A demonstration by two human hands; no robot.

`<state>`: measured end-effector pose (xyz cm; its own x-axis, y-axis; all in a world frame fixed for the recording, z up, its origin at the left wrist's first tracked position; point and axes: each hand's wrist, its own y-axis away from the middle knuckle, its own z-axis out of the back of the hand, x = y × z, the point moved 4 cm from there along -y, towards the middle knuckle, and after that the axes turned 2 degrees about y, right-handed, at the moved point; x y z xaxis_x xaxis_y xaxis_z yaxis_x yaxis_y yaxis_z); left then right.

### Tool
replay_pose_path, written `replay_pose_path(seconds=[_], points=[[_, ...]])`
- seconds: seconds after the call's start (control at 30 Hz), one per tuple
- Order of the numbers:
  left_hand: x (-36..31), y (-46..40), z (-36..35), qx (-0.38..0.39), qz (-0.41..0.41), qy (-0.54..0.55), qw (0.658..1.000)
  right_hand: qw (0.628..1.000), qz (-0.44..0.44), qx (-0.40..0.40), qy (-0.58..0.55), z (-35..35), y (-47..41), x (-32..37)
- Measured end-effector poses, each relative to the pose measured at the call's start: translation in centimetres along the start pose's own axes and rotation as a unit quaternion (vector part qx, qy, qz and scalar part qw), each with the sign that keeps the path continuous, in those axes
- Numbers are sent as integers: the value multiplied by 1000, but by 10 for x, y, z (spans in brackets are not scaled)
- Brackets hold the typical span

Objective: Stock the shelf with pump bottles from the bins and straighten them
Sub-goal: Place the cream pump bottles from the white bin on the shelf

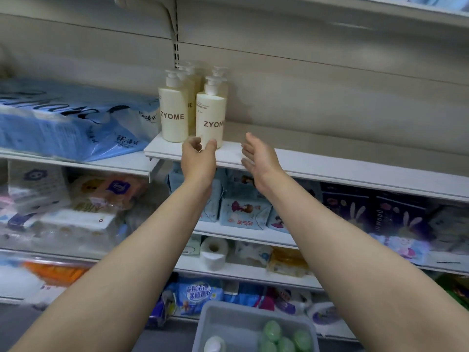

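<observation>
Several cream pump bottles marked ZYOME stand in a cluster on the white shelf (330,168). The front left bottle (173,115) is upright. At the foot of the front right bottle (210,115), my left hand (199,161) curls its thumb and fingers against the base near the shelf's front edge. My right hand (258,158) is a little to the right of that bottle, palm turned inward and fingers spread, touching nothing. A grey bin (223,316) below holds green round bottles (272,331) and one white pump bottle (214,344).
A blue pack of tissue rolls (71,118) lies on the shelf just left of the bottles. Bare shelf runs to the right of the cluster. Lower shelves hold tissue packs, a toilet roll (214,252) and pad packets (243,212).
</observation>
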<state>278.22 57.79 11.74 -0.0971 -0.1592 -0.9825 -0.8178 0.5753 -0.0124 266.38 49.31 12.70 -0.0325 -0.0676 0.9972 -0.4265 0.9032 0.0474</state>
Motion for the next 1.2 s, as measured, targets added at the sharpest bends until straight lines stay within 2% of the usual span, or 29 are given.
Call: replay_pose_path(seconds=[0.13, 0.27, 0.5, 0.77, 1.0, 1.2], points=[[16, 44, -4, 50, 58, 77, 994, 1000, -9, -8, 20, 30, 30, -12], [36, 87, -8, 60, 74, 90, 991, 1000, -13, 0, 19, 57, 62, -31], [84, 158, -1, 62, 134, 60, 987, 997, -68, 7, 33, 106, 116, -82], [166, 230, 26, 56, 201, 24, 978, 987, -154, 1, 51, 153, 166, -173], [240, 263, 58, 24, 278, -50, 959, 968, -242, -33, 66, 182, 194, -257], [303, 275, 83, 5, 330, -82, 941, 947, -301, -30, 111, 195, 208, -325]])
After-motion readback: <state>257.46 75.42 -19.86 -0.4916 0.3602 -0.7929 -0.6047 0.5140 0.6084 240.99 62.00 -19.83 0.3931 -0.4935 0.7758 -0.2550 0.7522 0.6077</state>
